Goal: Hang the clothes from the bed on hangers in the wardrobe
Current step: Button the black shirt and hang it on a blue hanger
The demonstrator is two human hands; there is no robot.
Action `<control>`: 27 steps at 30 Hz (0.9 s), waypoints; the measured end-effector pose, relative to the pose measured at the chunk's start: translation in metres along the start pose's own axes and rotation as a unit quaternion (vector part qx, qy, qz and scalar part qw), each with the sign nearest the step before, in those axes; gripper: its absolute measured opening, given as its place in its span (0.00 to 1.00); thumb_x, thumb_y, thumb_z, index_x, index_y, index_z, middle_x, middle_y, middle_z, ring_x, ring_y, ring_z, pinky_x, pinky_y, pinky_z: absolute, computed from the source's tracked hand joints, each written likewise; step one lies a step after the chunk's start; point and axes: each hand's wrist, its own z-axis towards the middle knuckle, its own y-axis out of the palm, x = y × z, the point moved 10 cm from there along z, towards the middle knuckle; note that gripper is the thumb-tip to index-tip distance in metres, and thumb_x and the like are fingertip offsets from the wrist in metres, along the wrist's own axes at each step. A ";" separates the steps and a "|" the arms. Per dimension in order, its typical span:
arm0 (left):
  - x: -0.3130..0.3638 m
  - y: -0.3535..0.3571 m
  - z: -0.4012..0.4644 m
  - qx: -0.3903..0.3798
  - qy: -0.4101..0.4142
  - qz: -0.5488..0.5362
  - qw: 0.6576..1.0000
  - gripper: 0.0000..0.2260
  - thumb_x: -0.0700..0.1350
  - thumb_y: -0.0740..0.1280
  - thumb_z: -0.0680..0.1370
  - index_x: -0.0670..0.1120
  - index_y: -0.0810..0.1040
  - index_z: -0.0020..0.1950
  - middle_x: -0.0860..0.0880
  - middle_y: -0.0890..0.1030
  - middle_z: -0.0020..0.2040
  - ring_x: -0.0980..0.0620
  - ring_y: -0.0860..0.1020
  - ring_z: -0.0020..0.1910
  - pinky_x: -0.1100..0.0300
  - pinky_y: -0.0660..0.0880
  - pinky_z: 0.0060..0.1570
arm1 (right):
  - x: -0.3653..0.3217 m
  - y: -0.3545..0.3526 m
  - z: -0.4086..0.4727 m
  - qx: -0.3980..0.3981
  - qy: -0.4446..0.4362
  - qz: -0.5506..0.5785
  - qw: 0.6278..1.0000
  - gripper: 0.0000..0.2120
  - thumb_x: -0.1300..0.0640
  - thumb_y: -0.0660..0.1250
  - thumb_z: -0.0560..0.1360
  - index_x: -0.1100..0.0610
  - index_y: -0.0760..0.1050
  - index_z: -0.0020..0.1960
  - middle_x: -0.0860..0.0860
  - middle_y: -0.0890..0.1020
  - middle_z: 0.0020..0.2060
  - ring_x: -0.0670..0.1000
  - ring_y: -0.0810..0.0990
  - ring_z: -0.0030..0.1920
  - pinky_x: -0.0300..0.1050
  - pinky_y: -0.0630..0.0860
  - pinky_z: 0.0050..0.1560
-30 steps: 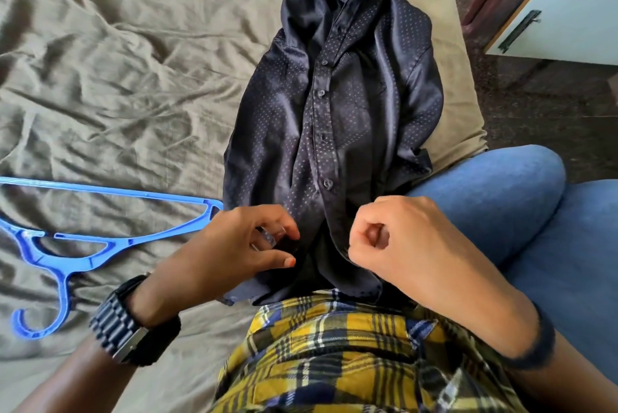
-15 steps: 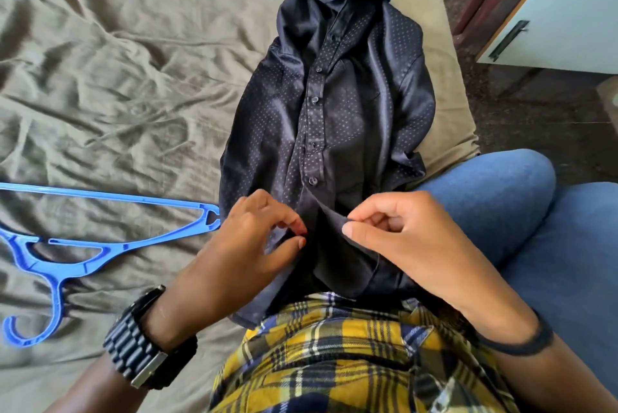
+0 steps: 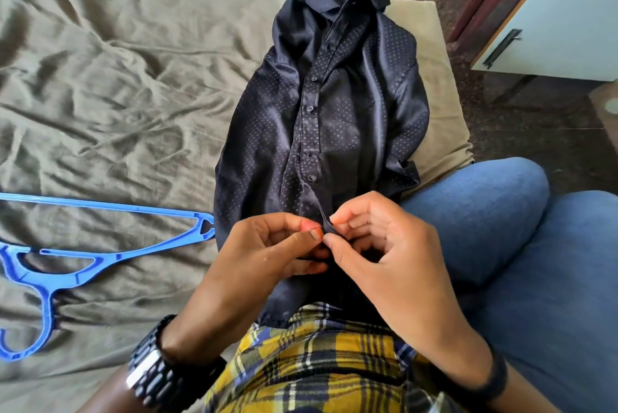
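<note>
On the bed (image 3: pixel 110 85), near its far corner, the dark dotted shirt (image 3: pixel 351 105) lies face up with its collar pointing away from the person and its hem drawn toward their lap. That layout puts the row of buttons straight in front of the hands, so each one can be worked in turn from the near end.

Both hands meet at the lower end of the shirt's button strip, just below the last visible fastened button. The left hand (image 3: pixel 264 252) has its thumb and forefinger pressed together on the edge of the cloth, the grip a tight pinch; the right hand (image 3: pixel 378 252) pinches the strip's other edge between thumb and curled fingers. The two pinches touch each other, which suggests a button is being pushed through or pulled out of its hole; the button itself is hidden between the fingertips, so I cannot tell which way it is going. Several buttons above the hands look fastened.

The blue hanger (image 3: pixel 110 212) lies flat on the bed to the left of the shirt, one arm tip just beside the shirt's left side, its hook curling toward the person. It seems set there to be picked up as soon as the buttons are dealt with. Beyond the shirt's right side, past the bed corner, a pale door with a dark handle (image 3: pixel 501 48) stands over the dark floor; it may be the wardrobe.

By my reading the task is early: the shirt is not on the hanger yet.
</note>
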 end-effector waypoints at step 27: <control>-0.008 -0.002 0.003 0.048 0.044 -0.027 0.998 0.08 0.46 0.72 0.63 0.44 0.84 0.37 0.43 0.83 0.38 0.52 0.80 0.39 0.63 0.78 0.41 | 0.001 0.002 0.005 0.002 -0.005 -0.023 1.000 0.18 0.67 0.74 0.69 0.52 0.69 0.49 0.47 0.81 0.38 0.45 0.82 0.41 0.37 0.79 0.43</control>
